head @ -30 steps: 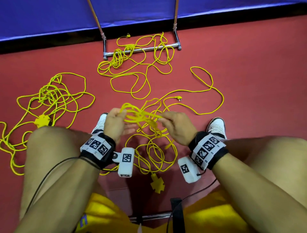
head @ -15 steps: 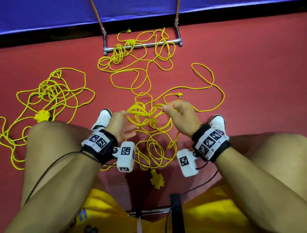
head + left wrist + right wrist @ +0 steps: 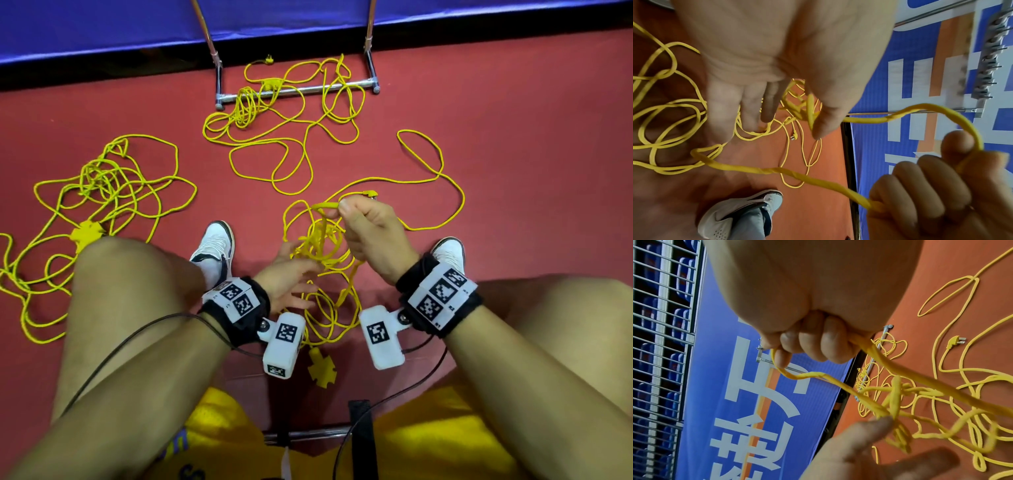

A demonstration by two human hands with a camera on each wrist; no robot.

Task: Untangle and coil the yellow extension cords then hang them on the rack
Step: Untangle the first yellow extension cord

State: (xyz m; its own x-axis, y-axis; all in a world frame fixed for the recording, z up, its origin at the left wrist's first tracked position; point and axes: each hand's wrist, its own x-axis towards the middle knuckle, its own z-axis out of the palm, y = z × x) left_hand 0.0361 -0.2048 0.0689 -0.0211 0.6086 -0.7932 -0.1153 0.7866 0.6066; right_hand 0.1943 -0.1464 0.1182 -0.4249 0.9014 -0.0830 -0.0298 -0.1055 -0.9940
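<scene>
A red floor [image 3: 513, 102] spreads out under the seated person, strewn with yellow extension cords: one tangle far left [image 3: 102, 192], another draped over the metal rack's base bar [image 3: 298, 89]. Between the knees lies a third tangle [image 3: 322, 253], its cross-shaped socket block [image 3: 322, 371] near the feet. The right hand [image 3: 371, 233] is lifted, fingers curled round a loop of that cord. The left hand [image 3: 287, 281] sits lower with fingers spread loosely, seemingly just touching the knot.
</scene>
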